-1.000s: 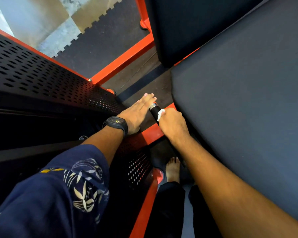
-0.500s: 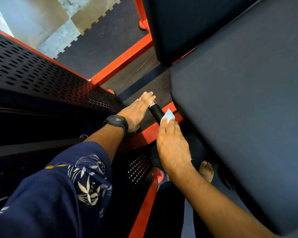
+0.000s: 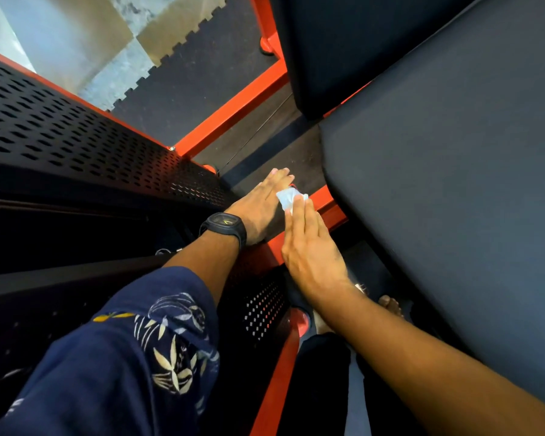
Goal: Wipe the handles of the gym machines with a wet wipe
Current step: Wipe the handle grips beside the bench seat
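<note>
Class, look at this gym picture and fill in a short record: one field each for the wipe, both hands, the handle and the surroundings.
Wipe: white, crumpled.
Left hand: flat, fingers straight, beside the wipe; black watch on the wrist.
Right hand: straight fingers press on the wipe.
Handle: hidden under the wipe and hands.
Surroundings: black padded seat, red frame, perforated black panel.

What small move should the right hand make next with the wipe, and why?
Probably the right hand should curl its fingers round the wet wipe and the handle hidden under it. Its fingers lie straight on the wipe, so it likely touches one side only; the left hand rests flat beside.
</note>
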A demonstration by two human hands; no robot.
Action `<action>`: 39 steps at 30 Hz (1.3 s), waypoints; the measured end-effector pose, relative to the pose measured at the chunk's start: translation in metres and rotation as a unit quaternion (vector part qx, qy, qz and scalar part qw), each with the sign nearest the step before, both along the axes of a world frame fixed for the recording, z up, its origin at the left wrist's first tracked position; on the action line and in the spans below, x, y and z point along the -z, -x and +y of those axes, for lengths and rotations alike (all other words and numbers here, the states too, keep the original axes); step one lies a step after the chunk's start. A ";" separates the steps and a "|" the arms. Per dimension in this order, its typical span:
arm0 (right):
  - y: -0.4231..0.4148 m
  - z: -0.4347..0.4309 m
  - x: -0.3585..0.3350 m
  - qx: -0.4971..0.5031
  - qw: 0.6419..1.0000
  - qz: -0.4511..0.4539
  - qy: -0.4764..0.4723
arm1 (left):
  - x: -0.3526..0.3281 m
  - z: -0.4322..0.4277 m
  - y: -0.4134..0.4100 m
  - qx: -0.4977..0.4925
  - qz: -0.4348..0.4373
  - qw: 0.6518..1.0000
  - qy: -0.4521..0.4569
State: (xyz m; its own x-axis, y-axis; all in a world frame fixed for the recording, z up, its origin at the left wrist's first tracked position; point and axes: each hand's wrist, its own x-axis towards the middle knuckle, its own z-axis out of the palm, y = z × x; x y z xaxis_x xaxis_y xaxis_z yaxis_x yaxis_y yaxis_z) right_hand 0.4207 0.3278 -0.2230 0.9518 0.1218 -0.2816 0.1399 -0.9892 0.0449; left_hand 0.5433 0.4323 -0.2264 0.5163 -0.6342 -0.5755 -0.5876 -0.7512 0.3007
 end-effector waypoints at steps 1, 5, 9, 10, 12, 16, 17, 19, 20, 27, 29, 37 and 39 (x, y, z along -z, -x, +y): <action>0.002 -0.001 -0.001 -0.011 1.000 0.001 0.002 | -0.002 -0.002 0.000 -0.009 -0.004 1.000 0.011; -0.021 -0.002 -0.002 0.015 0.998 0.010 -0.056 | 0.001 0.002 0.001 -0.001 -0.002 1.000 0.021; -0.017 -0.004 -0.014 0.134 0.981 0.039 -0.135 | 0.005 0.007 -0.002 -0.023 0.016 0.999 0.038; -0.021 -0.007 -0.017 0.163 0.972 0.033 -0.167 | 0.006 0.009 -0.001 -0.026 0.015 0.999 0.043; -0.037 -0.018 -0.025 0.226 0.940 0.075 -0.242 | 0.009 0.010 0.000 -0.032 0.011 0.998 0.048; -0.030 -0.025 -0.032 0.285 0.906 0.124 -0.289 | 0.013 0.011 0.001 -0.028 0.002 0.999 0.044; -0.025 -0.024 -0.033 0.287 0.906 0.128 -0.285 | 0.015 0.013 0.000 -0.021 -0.003 0.999 0.043; -0.034 -0.024 -0.031 0.297 0.904 0.134 -0.276 | 0.015 0.013 -0.001 -0.013 -0.003 0.999 0.037; -0.040 -0.025 -0.029 0.303 0.905 0.132 -0.269 | 0.015 0.013 -0.001 -0.012 -0.004 0.999 0.035; -0.008 -0.013 -0.029 0.278 0.937 0.096 -0.186 | 0.025 0.017 -0.002 -0.011 -0.019 0.999 0.048; -0.022 -0.011 -0.023 0.252 0.950 0.059 -0.174 | 0.025 0.015 -0.001 -0.020 -0.017 0.998 0.051; 0.017 -0.008 -0.022 0.160 0.981 0.035 -0.107 | 0.024 0.013 -0.001 -0.017 -0.031 0.999 0.036; -0.005 -0.006 -0.023 0.114 0.987 0.035 -0.107 | 0.025 0.013 0.002 -0.030 -0.032 0.998 0.047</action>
State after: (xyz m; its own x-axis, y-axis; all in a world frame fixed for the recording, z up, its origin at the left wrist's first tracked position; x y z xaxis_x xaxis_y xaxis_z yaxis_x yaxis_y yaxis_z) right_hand 0.4255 0.3218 -0.2000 0.9406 -0.0303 -0.3383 -0.0927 -0.9811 -0.1699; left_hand 0.5415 0.4452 -0.2515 0.5888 -0.6509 -0.4791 -0.5623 -0.7557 0.3357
